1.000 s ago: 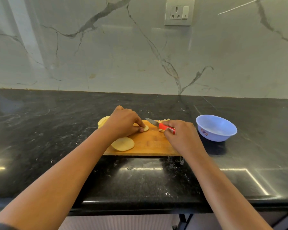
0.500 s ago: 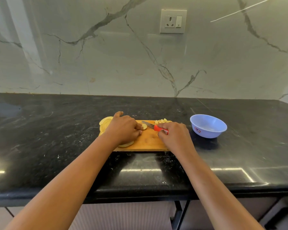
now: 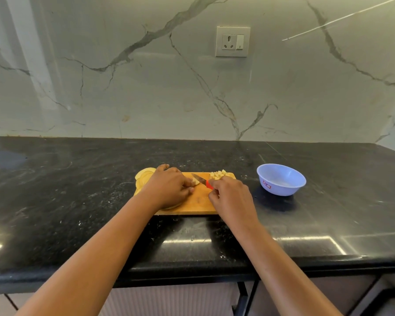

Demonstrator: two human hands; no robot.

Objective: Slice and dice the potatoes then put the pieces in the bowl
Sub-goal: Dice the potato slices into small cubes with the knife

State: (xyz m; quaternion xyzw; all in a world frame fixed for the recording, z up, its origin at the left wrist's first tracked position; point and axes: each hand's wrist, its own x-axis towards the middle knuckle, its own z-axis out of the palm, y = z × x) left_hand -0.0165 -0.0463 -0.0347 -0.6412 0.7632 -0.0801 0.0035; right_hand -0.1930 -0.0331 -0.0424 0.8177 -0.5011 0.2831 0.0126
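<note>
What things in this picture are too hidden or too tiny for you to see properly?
From the head view:
- The small potato piece being cut: mostly covered by the left hand.
- The red-handled knife: its handle is mostly buried in the right hand.
- The round potato slices at the wooden board's left end: partly behind the left hand, so uncountable.
- The red sticker on the pale blue plastic bowl: too small to read.

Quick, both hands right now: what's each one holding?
Left hand: fingers pinching a potato piece on the board.
Right hand: gripping the red-handled knife.
</note>
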